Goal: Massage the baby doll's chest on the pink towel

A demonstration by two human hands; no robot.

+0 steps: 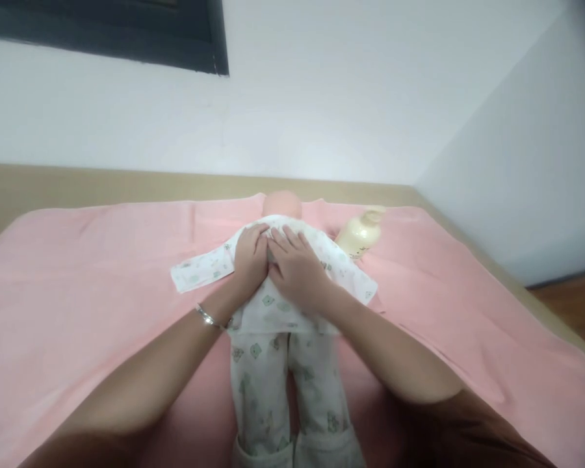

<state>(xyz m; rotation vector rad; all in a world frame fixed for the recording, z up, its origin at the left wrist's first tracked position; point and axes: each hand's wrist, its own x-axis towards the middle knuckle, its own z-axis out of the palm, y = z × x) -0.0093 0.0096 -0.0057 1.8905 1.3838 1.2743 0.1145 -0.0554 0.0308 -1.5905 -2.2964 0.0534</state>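
Note:
A baby doll [281, 204] lies on a pink cloth with its head toward the wall. It is dressed in a white printed top [277, 305] and matching trousers [263, 383]. Flat on the upper part of the top rests my left hand [251, 255], a silver bracelet [208, 316] at its wrist. My right hand [296, 263] lies beside it with fingers stretched out, the two hands touching or nearly so at the middle. Both palms are hidden against the fabric. The sleeves spread out to either side.
To the right of the doll, a cream pump bottle [361, 233] leans on the pink cloth [102, 279]. Behind the cloth runs a tan surface edge [127, 183], then a white wall [312, 110] with a dark frame [102, 32]. A wooden floor [575, 309] shows at far right.

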